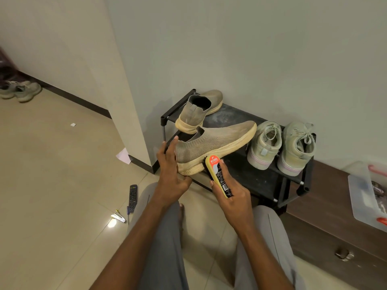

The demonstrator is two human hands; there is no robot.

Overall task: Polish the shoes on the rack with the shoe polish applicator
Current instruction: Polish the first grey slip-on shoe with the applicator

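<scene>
Left hand cups the heel of the knit shoe, fingers straight, thumb under the sole, shoe lifted just in front of the rack. Right hand wraps the shoe polish applicator, head apparently touching the sole edge, contact shadowed. With so loose a heel hold, brush pressure could twist the shoe free or smear polish onto the knit.

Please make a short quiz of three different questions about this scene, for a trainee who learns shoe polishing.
1. True or false: the right hand holds the yellow shoe polish applicator.
2. Which shoe does the left hand hold? A) the beige knit slip-on shoe B) a pale green lace-up sneaker
3. Fill in: counting the held one, ___ shoes are on or over the black metal rack.

Key: 1 true; 2 A; 3 four.
</scene>
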